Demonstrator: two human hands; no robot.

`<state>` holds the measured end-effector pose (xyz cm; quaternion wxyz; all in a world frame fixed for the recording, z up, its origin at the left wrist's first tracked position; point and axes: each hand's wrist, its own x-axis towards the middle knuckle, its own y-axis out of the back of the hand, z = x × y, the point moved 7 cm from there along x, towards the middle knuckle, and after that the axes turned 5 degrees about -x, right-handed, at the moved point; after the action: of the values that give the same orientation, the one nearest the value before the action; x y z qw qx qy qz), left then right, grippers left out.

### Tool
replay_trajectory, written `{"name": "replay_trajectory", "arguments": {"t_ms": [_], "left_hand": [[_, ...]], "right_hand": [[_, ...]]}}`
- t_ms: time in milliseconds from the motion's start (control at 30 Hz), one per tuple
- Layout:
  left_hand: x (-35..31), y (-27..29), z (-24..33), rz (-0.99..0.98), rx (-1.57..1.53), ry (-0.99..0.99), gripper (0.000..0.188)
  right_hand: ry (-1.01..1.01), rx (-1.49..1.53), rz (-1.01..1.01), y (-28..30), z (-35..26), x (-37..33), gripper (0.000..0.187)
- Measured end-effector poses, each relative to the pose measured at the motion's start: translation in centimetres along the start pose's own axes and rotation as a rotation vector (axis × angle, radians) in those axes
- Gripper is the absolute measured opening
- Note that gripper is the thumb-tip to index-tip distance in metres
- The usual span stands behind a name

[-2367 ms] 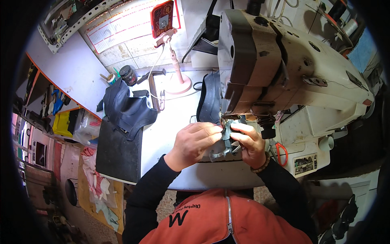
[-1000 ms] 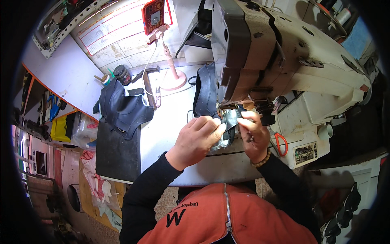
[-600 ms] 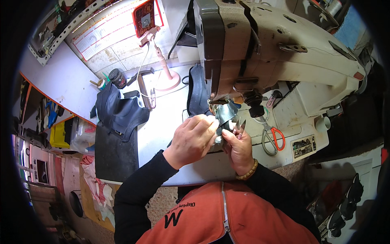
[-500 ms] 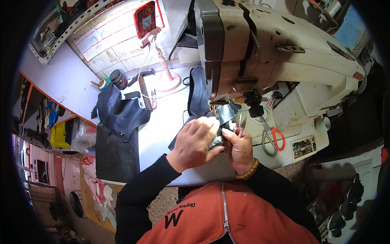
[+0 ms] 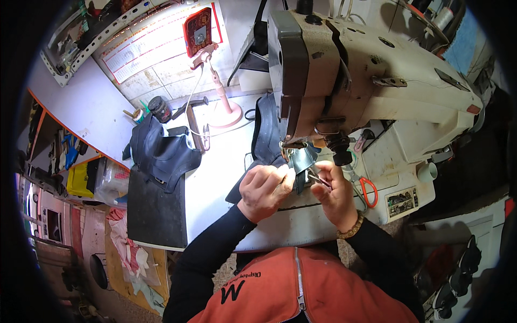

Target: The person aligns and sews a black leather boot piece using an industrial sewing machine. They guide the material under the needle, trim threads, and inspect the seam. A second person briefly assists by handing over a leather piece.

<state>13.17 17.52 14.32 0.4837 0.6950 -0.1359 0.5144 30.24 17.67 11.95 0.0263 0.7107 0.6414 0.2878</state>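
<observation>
The sewing machine point(image 5: 344, 81) fills the upper right of the frame, its needle end just above the fingers near the centre; if it ran with the hands this close, a fingertip could be caught. The dark workpiece point(image 5: 267, 129) lies at the needle end, centre of the frame, spreading left and down over the white table point(image 5: 212, 202); a tug toward the lower edge could crease it or pull it out of line. A glossy dark-green strip point(image 5: 303, 159) hangs there beside it, and a careless snip so near could nick it. The small snips point(image 5: 319, 179) point up and left toward this strip; held loosely, they could slip and prick the other hand.

Both forearms rise from the lower edge and converge on the centre. The left hand point(image 5: 265, 191) is back-up, knuckles bent, its fingers closed together at the workpiece's near edge; they seem to pinch it, though the grip is partly hidden. The right hand point(image 5: 336, 196) stands to the right, wrist low, palm turned leftward, thumb and forefinger partly parted, the snips lodged among the curled fingers.
</observation>
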Motion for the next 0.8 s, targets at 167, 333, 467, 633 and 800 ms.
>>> {"name": "replay_trajectory", "arguments": {"t_ms": [167,333,467,633,800], "left_hand": [[0.6,0.5,-0.2,-0.103,-0.017,-0.064,0.027],[0.8,0.6,0.1,-0.054,0.000,-0.020,0.025],[0.5,0.5,0.1,-0.032,0.010,-0.003,0.025],[0.3,0.3,0.1,-0.041,0.021,-0.006,0.026],[0.3,0.3,0.1,-0.029,0.005,-0.017,0.028]], "right_hand": [[0.029,-0.243,-0.034,1.0,0.6,1.8,0.043],[-0.344,0.484,0.051,-1.2,4.4,3.7,0.021],[-0.505,0.639,-0.089,-3.0,5.3,3.5,0.012],[-0.641,0.734,-0.052,-3.0,5.6,3.1,0.002],[-0.745,0.725,0.008,-2.4,6.5,4.1,0.013]]}}
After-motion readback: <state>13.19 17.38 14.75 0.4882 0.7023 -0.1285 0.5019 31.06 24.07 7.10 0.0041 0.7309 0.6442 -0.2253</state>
